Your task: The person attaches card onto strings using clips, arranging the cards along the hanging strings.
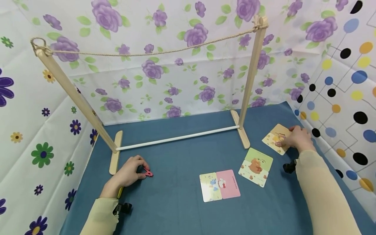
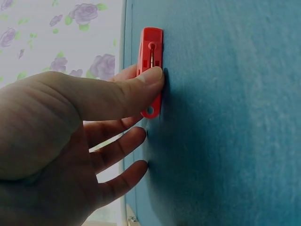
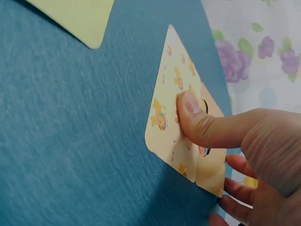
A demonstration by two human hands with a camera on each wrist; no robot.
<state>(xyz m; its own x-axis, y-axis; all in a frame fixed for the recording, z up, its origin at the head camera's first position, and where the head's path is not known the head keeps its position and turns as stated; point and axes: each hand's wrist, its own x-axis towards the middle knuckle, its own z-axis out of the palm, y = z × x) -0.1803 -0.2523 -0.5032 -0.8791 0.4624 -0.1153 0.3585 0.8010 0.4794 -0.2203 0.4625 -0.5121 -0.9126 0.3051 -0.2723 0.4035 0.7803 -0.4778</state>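
Observation:
Between thumb and fingertips, my left hand [image 1: 130,171] pinches a red clothespin [image 2: 151,42] close over the blue tabletop, near the left foot of a wooden frame. The left wrist view shows its metal spring, with the other fingers spread below it. At the far right, my right hand [image 1: 296,138] grips an orange and cream card [image 1: 271,138] printed with small animals. In the right wrist view the thumb presses on the card's face [image 3: 164,122] while the fingertips are at its far edge. A green and cream bear card [image 1: 257,166] lies just left of that hand.
A pink and yellow card [image 1: 228,184] lies at centre right. The wooden frame has two posts [image 1: 251,75], a white bottom rod [image 1: 176,138] and a rope [image 1: 152,54] strung across its top. Patterned cloth walls [image 1: 176,85] enclose the blue table [image 1: 176,209].

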